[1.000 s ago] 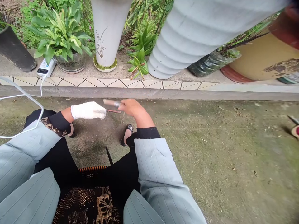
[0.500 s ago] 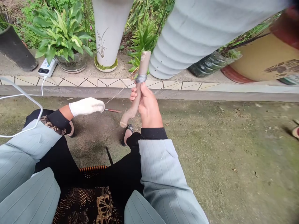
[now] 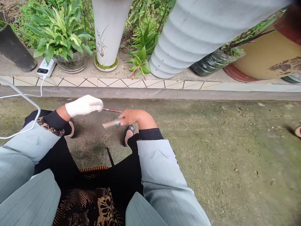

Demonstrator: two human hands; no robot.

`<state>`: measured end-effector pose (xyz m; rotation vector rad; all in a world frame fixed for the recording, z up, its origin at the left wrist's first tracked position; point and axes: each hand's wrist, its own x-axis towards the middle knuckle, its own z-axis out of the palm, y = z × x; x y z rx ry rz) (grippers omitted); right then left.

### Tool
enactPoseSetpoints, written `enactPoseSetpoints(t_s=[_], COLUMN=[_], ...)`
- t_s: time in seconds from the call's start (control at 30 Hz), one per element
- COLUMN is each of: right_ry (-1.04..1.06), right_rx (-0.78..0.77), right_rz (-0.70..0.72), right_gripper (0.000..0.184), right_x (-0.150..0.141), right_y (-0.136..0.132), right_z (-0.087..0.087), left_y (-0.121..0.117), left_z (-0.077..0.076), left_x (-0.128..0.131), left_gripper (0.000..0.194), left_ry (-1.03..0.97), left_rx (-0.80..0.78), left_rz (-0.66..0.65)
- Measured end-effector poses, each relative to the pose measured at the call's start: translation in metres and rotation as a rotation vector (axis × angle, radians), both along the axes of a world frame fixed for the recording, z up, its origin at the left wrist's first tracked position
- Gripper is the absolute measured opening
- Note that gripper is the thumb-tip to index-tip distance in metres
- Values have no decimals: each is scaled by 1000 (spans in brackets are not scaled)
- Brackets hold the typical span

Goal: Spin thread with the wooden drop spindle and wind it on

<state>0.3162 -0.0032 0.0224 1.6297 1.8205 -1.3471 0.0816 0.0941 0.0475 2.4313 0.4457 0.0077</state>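
My left hand [image 3: 85, 105], in a white glove, is closed on one end of a thin reddish-brown rod [image 3: 113, 110] that points right. My bare right hand [image 3: 132, 116] is wrapped round a wooden stick [image 3: 108, 124], whose pale end juts out to the left. Silvery wire [image 3: 117, 121] is wound round the stick right beside my fingers. A faint thin strand shows between the glove and the stick. The rest of the stick is hidden by my right hand, and the rod's far tip comes close to that hand.
A tiled ledge [image 3: 77, 82] runs across ahead, bearing a leafy potted plant [image 3: 62, 34], a white vase [image 3: 110, 31], a large ribbed grey pot [image 3: 185, 40] and a white power bank [image 3: 46, 67]. A white cable [image 3: 30, 99] hangs at left. Concrete ground [image 3: 211, 150] lies below.
My right hand has turned over and lowered the stick, swinging its wire-wound end from pointing up to pointing left. My left hand has shifted slightly left and up, still holding the rod.
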Motion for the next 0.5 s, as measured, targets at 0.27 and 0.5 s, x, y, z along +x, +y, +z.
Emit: enactPoseSetpoints(t_s=[0.27, 0.5], right_ry=[728, 702], right_rx=[65, 667], right_rz=[-165, -925], right_gripper=[33, 35], right_x=[-2, 1], right_y=[-9, 3], right_z=[23, 10], left_y=[17, -11], left_z=[-20, -14], left_x=[0, 12], left_gripper=[32, 36], left_ry=[77, 7], left_rx=[158, -207], left_rz=[297, -123])
